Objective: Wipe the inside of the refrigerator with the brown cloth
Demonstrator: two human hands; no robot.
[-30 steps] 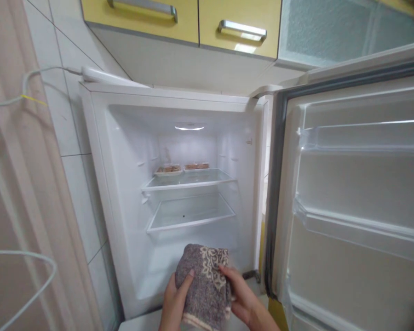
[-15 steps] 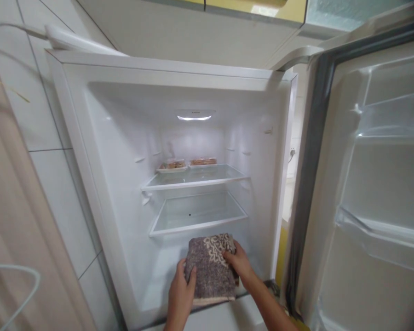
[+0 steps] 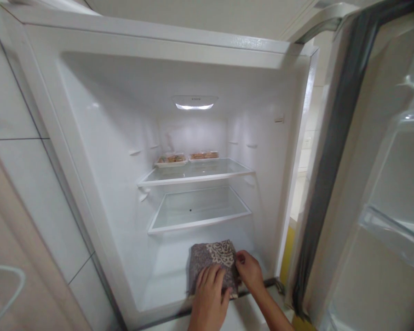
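Note:
A folded grey-brown cloth with a cream scroll pattern (image 3: 221,253) lies at the front of the fridge's bottom, below two glass shelves. My left hand (image 3: 210,289) rests on the cloth's lower front part, its fingers spread over the top. At the cloth's right edge is my right hand (image 3: 249,269), thumb and fingers pinched together on that edge. The cloth's underside and the tips of some right fingers are hidden.
Two wrapped food trays (image 3: 171,159) sit at the back of the upper glass shelf (image 3: 200,171). The lower glass shelf (image 3: 200,209) is tilted. The open fridge door (image 3: 352,220) stands at the right, and a tiled wall (image 3: 17,101) is at the left.
My left hand has gone from gripping the cloth's left edge to lying on top of it. My right thumb has moved off the pattern to the right edge. The view has come closer.

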